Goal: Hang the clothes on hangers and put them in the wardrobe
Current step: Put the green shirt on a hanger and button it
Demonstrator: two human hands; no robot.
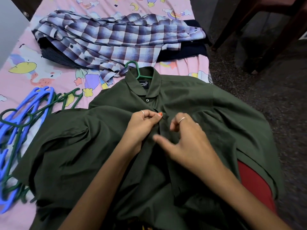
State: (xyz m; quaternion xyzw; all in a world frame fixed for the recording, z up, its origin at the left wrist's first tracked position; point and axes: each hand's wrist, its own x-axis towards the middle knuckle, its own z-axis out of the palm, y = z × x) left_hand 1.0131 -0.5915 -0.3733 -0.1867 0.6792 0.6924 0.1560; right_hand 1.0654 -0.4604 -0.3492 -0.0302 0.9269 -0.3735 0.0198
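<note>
While the green shirt (pixel 191 113) lies spread at the bed's six o'clock edge with a green hanger (pixel 136 70) hooked out of its collar at twelve o'clock, its placket is pinched at the second button by the left hand (pixel 142 125); the right hand (pixel 187 138) hovers loosely curled, holding nothing. The button is best fastened with the placket edges kept aligned and the fabric held taut, so the shirt should hang straight.

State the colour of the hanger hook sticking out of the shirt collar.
Green; the hanger hook shows clearly in the head view.
</note>
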